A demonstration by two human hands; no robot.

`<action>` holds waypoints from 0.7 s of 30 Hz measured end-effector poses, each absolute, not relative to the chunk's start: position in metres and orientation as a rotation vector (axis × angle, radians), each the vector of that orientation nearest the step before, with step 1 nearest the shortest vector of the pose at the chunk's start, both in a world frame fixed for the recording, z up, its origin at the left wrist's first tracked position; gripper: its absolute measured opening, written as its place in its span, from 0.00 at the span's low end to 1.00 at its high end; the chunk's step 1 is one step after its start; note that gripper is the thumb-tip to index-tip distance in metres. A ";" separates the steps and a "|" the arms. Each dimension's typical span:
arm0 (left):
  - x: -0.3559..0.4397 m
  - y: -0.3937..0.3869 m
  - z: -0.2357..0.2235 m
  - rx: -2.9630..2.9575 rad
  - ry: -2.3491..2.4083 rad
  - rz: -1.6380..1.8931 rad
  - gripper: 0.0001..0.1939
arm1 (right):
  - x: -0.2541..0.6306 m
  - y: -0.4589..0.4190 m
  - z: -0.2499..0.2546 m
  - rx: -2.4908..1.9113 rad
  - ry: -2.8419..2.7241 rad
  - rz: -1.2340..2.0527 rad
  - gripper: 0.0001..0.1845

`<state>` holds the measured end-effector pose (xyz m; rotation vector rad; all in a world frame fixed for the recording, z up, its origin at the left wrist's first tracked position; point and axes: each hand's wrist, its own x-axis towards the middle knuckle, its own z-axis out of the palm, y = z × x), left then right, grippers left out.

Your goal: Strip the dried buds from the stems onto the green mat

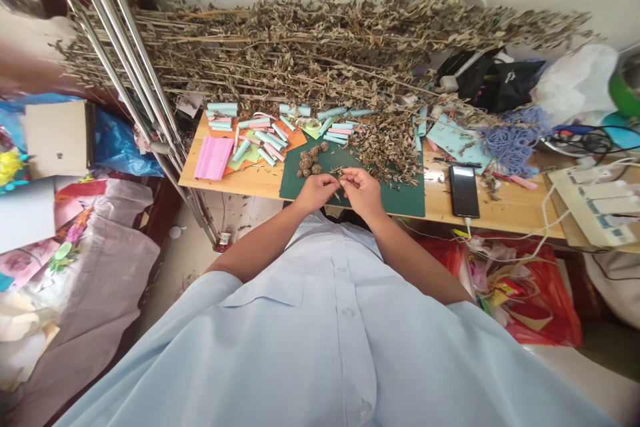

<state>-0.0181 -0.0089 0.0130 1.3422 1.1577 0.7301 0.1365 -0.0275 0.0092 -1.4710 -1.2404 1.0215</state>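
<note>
I'm watching the left hand (316,192) and right hand (362,192) pinching a dried sprig (340,172), which could crumble if they're squeezing too hard.

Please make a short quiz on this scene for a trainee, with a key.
1. True or false: the left hand and the right hand are both over the green cutting mat.
2. Which is nearer to the right hand: A, the black smartphone, or B, the pink paper sheet?
3. Fill the blank: most of the rolled paper strips on the table are pale ____.

Key: 1 true; 2 A; 3 blue.
</note>
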 end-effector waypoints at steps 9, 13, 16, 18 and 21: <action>-0.017 -0.006 0.007 1.309 1.157 0.709 0.12 | 0.138 -0.028 0.003 -1.478 -1.306 0.899 0.17; -0.017 -0.006 0.005 1.305 1.152 0.718 0.11 | 0.138 -0.028 -0.002 -1.492 -1.313 0.849 0.17; -0.016 -0.006 0.005 1.317 1.156 0.725 0.10 | 0.139 -0.029 -0.004 -1.496 -1.349 0.833 0.17; -0.016 -0.006 0.005 1.322 1.162 0.723 0.10 | 0.141 -0.028 -0.003 -1.513 -1.366 0.788 0.17; -0.017 -0.006 0.007 1.332 1.176 0.712 0.10 | 0.144 -0.027 0.002 -1.545 -1.345 0.731 0.17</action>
